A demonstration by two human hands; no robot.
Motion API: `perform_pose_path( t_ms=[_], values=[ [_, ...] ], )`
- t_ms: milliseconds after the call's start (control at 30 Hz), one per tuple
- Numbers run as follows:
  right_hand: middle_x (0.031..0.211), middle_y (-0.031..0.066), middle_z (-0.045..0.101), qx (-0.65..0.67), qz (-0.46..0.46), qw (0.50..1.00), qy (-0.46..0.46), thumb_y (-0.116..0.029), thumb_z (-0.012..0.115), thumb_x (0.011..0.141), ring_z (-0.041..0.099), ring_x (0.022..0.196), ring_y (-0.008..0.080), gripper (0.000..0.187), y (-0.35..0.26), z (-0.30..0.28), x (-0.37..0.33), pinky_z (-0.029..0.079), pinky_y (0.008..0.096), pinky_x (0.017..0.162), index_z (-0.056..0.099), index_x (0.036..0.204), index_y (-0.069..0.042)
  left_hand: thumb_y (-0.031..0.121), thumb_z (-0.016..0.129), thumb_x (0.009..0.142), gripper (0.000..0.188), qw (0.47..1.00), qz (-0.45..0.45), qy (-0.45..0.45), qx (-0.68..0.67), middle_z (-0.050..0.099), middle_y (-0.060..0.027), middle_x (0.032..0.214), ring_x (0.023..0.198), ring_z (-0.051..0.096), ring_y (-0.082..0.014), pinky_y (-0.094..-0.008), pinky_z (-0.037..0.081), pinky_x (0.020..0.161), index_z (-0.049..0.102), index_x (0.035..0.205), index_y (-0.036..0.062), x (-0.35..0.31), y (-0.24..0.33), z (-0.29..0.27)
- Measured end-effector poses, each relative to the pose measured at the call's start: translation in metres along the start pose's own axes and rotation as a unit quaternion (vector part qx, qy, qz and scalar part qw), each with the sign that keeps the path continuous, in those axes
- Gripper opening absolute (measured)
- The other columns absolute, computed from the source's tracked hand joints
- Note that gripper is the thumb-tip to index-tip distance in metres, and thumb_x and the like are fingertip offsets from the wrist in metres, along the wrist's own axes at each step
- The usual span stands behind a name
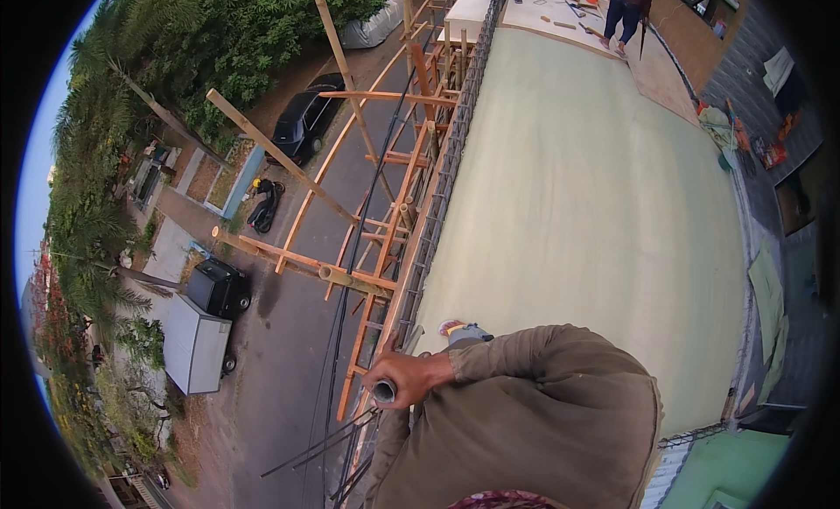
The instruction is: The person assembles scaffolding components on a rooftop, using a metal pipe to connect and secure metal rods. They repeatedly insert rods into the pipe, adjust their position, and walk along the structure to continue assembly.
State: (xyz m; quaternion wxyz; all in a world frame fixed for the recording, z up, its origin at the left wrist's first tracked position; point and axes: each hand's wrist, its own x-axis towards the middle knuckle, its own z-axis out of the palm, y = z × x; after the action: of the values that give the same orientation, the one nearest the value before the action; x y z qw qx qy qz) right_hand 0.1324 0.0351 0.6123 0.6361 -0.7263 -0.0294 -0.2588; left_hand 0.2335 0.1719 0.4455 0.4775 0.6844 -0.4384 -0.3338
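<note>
My right hand [409,379] reaches across my body and is closed around a grey pipe [383,390], whose round open end points up at me. Most of the pipe is hidden beneath the hand. My left sleeve [390,439] runs up to the same spot, but the left hand is hidden and its fingers cannot be made out. Both are over the slab edge, beside a long cage of steel rebar [455,163]. Thin bar ends [319,445] stick out to the left below my hand. One sandalled foot [451,327] shows on the pale deck just ahead.
Pale sheeted decking [595,185] spreads to the right. Bamboo and timber scaffolding [350,277] juts out left, above a street [293,351] with a black car [304,119], motorbike [265,205] and small truck [197,343]. A person [623,17] stands at the far end near scattered wood pieces.
</note>
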Motion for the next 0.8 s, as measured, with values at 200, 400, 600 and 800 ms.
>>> perform_pose_path(
  t_ms=[200,400,600,800],
  values=[
    [0.061,0.0104,0.055,0.031,-0.051,0.998,-0.024,-0.01,0.075,0.078,0.058,0.055,0.0243,0.023,-0.026,0.066,-0.03,0.039,0.0389,0.053,0.054,0.078,0.0,0.018,0.068,0.093,0.029,1.0,-0.012,0.026,-0.01,0.062,-0.0061,0.09,0.076,0.058,-0.0137,-0.0317,0.049,0.065,0.057,0.112,-0.001,-0.081,0.03,-0.005],
    [0.105,0.0134,0.06,0.099,-0.01,0.986,-0.132,-0.053,0.069,0.088,0.057,0.107,0.0254,0.057,-0.022,0.079,-0.069,0.045,0.0412,0.089,0.061,0.112,-0.002,0.019,0.066,0.095,0.024,0.996,-0.019,0.084,-0.015,0.061,-0.0052,0.08,0.069,0.056,-0.0129,-0.0315,0.047,0.062,0.06,0.105,-0.0016,-0.138,0.034,-0.012],
    [0.118,0.0152,0.06,0.148,0.51,0.845,-0.065,-0.062,0.049,0.096,0.06,0.105,0.0212,0.072,0.059,0.073,-0.144,0.052,0.0367,0.085,0.054,0.127,0.003,0.017,0.064,0.095,0.037,0.979,-0.049,0.175,0.093,0.048,-0.0068,0.055,0.05,0.045,-0.0165,-0.0372,0.035,0.049,0.05,0.065,0.003,-0.168,0.021,-0.019],
    [0.106,0.0102,0.062,0.363,0.633,0.684,-0.003,-0.04,0.05,0.102,0.065,0.096,0.0218,0.047,0.089,0.106,-0.188,0.056,0.0349,0.084,0.049,0.129,-0.002,0.015,0.072,0.062,0.017,0.99,0.034,0.11,0.085,0.065,-0.0141,0.07,0.069,0.061,-0.0367,-0.0457,0.049,0.066,0.066,0.075,0.0056,-0.156,0.067,-0.008]
  ],
)
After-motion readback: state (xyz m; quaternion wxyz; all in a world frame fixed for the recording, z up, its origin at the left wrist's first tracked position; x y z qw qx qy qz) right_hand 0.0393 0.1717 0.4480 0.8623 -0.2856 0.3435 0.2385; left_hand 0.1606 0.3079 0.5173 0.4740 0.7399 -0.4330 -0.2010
